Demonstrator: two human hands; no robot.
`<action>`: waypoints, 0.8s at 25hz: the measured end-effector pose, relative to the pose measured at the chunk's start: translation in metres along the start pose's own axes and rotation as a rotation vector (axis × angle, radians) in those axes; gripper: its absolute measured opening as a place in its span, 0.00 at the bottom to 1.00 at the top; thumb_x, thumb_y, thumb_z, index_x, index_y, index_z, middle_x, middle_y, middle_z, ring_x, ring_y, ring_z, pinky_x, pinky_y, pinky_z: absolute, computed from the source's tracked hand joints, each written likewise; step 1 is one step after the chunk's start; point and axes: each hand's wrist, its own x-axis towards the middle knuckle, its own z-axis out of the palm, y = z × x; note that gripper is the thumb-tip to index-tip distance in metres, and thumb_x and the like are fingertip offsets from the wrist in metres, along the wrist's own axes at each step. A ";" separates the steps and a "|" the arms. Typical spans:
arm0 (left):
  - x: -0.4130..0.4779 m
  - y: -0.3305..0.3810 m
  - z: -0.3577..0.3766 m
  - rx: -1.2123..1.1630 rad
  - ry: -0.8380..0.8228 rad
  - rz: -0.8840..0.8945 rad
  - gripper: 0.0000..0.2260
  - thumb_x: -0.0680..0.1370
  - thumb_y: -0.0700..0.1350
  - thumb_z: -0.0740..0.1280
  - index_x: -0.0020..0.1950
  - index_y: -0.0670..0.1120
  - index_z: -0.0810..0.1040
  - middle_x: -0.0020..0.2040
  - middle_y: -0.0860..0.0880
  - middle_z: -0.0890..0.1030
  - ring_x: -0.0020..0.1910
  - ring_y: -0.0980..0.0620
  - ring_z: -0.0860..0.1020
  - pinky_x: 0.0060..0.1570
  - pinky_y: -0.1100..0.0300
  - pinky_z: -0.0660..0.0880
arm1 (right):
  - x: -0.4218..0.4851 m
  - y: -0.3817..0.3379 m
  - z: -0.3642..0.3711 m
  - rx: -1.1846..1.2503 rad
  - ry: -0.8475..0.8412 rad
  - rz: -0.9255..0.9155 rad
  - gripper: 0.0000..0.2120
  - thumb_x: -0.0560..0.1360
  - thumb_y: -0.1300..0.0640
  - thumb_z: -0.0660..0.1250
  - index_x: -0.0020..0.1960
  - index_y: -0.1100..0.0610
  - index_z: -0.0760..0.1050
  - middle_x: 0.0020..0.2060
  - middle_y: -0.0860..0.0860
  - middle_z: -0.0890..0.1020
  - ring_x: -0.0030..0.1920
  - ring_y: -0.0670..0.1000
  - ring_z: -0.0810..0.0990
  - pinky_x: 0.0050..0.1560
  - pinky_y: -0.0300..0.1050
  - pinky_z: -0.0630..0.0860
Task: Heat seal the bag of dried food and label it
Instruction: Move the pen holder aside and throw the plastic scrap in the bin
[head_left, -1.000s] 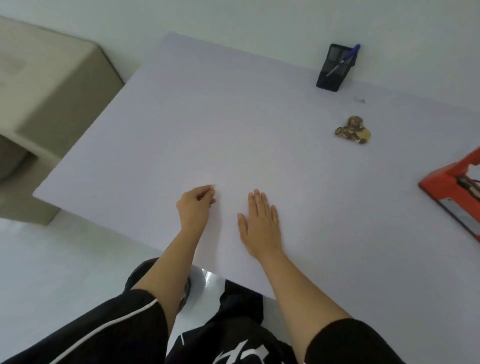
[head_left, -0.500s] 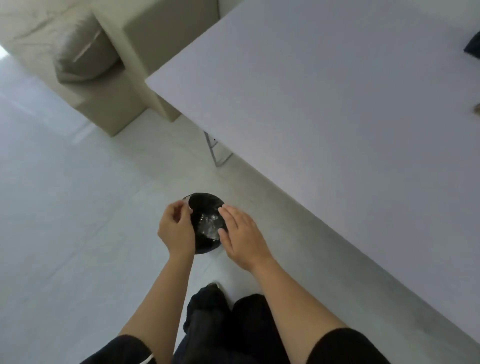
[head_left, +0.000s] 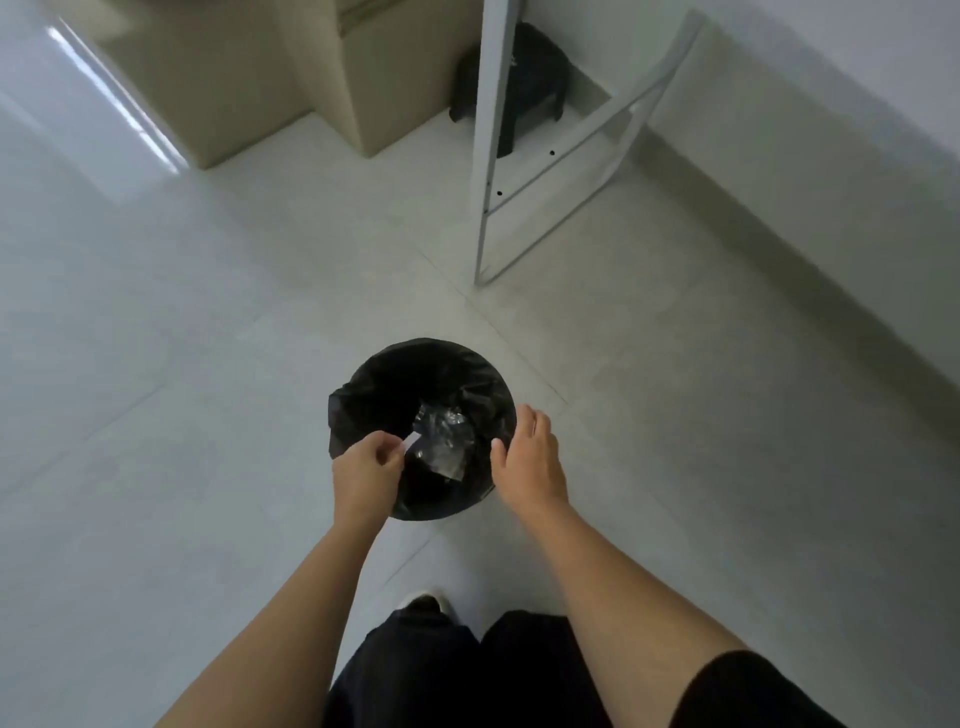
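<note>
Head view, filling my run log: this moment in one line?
left hand: pinches white scrap over bin | right hand: open near rim

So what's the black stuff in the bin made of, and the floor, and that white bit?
The black liner: thin plastic film, probably; it wrinkles and gleams softly. The floor: glazed tile, likely ceramic; glossy, with straight joint lines. The white slip the left hand pinches: maybe paper, too small to tell.

Glossy black plastic liner (head_left: 374, 384) in the bin; crinkled clear plastic (head_left: 441, 441) inside; smooth, shiny floor tiles (head_left: 156, 338); white metal frame (head_left: 488, 156) at top.
</note>
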 end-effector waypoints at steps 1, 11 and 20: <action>0.016 -0.013 0.012 0.017 -0.007 -0.009 0.07 0.78 0.41 0.62 0.47 0.44 0.80 0.41 0.47 0.80 0.42 0.50 0.77 0.43 0.59 0.71 | 0.013 0.007 0.016 0.007 0.007 0.022 0.27 0.79 0.52 0.57 0.73 0.59 0.53 0.71 0.55 0.60 0.65 0.57 0.67 0.57 0.50 0.73; 0.098 -0.078 0.095 0.201 -0.081 -0.004 0.11 0.78 0.40 0.63 0.59 0.39 0.78 0.50 0.40 0.82 0.44 0.47 0.78 0.45 0.59 0.71 | 0.074 0.048 0.111 0.118 0.028 0.216 0.25 0.75 0.65 0.56 0.70 0.57 0.52 0.51 0.58 0.78 0.42 0.56 0.74 0.40 0.49 0.71; 0.046 -0.006 0.022 0.275 0.015 0.075 0.10 0.77 0.40 0.61 0.37 0.39 0.74 0.35 0.43 0.76 0.37 0.45 0.71 0.39 0.54 0.68 | 0.028 -0.012 0.029 0.001 0.036 0.133 0.27 0.81 0.48 0.50 0.74 0.60 0.48 0.68 0.59 0.66 0.65 0.59 0.67 0.57 0.53 0.70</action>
